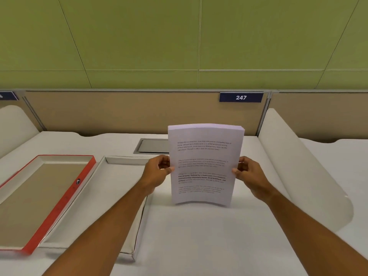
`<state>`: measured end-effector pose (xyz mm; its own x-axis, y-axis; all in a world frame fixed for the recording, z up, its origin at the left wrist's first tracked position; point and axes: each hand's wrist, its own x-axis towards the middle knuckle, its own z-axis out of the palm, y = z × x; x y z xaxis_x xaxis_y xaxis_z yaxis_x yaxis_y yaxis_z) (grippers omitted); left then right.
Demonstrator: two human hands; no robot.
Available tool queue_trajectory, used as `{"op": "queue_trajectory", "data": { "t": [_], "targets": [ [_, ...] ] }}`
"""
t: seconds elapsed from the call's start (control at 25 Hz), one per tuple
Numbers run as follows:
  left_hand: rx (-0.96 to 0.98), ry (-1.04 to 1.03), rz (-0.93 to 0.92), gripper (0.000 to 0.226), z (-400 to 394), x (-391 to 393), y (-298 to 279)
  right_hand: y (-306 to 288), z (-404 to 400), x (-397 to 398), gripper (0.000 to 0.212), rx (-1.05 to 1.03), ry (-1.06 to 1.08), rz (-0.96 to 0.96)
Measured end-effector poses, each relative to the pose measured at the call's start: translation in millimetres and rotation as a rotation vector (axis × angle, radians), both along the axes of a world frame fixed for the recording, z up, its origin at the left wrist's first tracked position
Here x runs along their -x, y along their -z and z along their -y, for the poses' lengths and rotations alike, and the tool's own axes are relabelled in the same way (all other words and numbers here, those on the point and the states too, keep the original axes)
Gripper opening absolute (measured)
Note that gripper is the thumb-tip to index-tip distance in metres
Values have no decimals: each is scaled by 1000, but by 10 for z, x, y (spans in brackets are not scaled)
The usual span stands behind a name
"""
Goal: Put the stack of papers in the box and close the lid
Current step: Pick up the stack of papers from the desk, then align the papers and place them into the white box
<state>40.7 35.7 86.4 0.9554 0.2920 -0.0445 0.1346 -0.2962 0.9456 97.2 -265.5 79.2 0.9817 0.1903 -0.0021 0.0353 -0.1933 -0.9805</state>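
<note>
Head view, hands [205,172] gripping upright papers [205,164]

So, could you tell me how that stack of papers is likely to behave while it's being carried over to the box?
The stack of papers probably flexes: its bottom edge already bows while the left hand and right hand pinch its sides. Loose sheets could fan or slip, since nothing visible binds them. It looks thick, so likely fairly heavy for paper.
</note>
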Motion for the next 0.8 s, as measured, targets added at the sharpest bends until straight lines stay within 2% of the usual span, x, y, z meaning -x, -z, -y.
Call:
{"op": "queue_trajectory", "data": {
  "t": [0.2,0.4,0.6,0.8],
  "targets": [
    [-52,35,-17,21,5,120,-51,-13,51,97,14,15,-51,-2],
    [-71,17,114,21,-15,71,-344,-315,92,3,13,-50,-68,66],
    [-173,3,121,26,16,72,-325,-312,74,-9,22,95,-78,79],
    [-184,3,146,25,6,98,-331,-285,55,19,24,113,-34,96]
  ]
}}
